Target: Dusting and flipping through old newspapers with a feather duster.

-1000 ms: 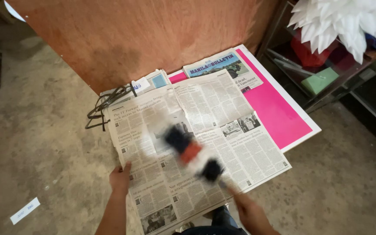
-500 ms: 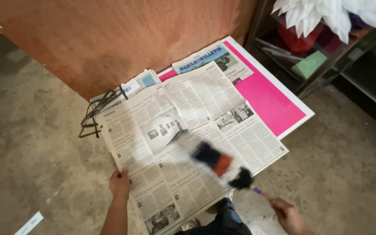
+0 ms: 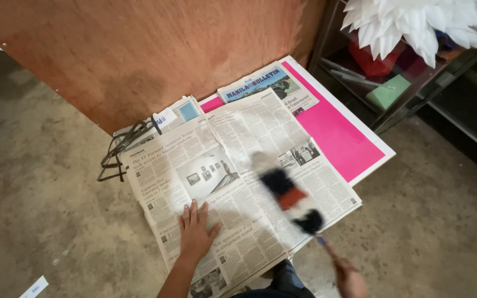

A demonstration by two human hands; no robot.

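A newspaper (image 3: pixel 216 176) lies spread open on the concrete floor. My left hand (image 3: pixel 196 230) rests flat on its lower left part, fingers apart. My right hand (image 3: pixel 350 277) at the bottom right grips the thin handle of a feather duster (image 3: pixel 288 193). The duster's head is striped white, dark blue and red, and it is blurred over the right page of the newspaper.
A pink board with a white edge (image 3: pixel 338 132) lies under more newspapers at the right. A large plywood sheet (image 3: pixel 150 49) leans behind. Black wire hangers (image 3: pixel 120 152) lie at the left. A metal shelf (image 3: pixel 398 83) holds a green block and white paper decoration.
The duster has swung back left over the right page. My left hand has slid further up onto the newspaper. The view has shifted slightly.
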